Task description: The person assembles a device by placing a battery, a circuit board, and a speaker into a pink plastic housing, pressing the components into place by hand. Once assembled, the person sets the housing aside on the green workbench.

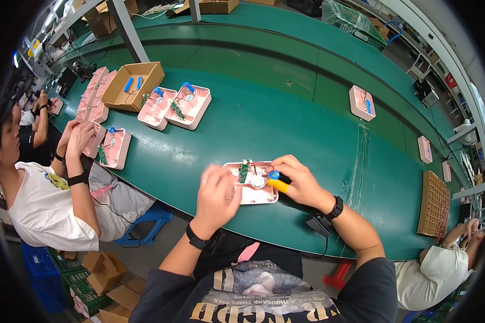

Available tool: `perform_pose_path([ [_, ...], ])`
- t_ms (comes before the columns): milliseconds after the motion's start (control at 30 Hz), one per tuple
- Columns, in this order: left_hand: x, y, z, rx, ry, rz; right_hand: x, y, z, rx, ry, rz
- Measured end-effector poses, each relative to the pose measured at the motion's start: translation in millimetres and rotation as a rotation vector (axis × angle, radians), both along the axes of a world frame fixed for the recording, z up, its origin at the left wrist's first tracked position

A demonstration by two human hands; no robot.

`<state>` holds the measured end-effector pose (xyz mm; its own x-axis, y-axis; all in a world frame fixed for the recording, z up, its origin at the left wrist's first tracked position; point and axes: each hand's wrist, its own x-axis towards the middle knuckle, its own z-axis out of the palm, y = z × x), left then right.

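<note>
A pale pink plastic housing (250,197) lies open on the green bench in front of me. Inside it are a small green circuit board (244,171), a round white part (257,181), thin red and dark wires, and a blue part (274,175). My right hand (303,184) is at the housing's right side, closed around a yellow-handled tool (278,185) whose tip I cannot make out. Its thumb and forefinger are beside the blue part. My left hand (215,191) is at the left edge of the housing, its fingers smeared by motion.
More pink housings (191,110) with boards stand at the left, beside a cardboard box (134,86) holding blue cylinders. Another housing (362,103) sits at the far right. A divided tray (434,204) stands at the right end. A co-worker's hands (80,134) work at the left.
</note>
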<state>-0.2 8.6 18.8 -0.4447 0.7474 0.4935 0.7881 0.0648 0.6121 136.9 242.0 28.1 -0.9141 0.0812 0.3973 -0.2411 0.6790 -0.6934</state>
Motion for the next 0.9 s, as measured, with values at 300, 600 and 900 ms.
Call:
perform_pose_path([
  [300,-20.4,28.8,-0.2,-0.113,-0.116,0.123,-3.0,26.8,7.9,-0.639,-0.4,-0.309],
  [600,-27.6,33.0,-13.0,-0.18,-0.452,-0.079,-10.7,27.7,17.3,0.317,0.098,-0.044],
  [900,-6.2,26.8,7.4,-0.108,-0.456,0.011,-1.5,23.2,13.8,0.28,0.032,0.112],
])
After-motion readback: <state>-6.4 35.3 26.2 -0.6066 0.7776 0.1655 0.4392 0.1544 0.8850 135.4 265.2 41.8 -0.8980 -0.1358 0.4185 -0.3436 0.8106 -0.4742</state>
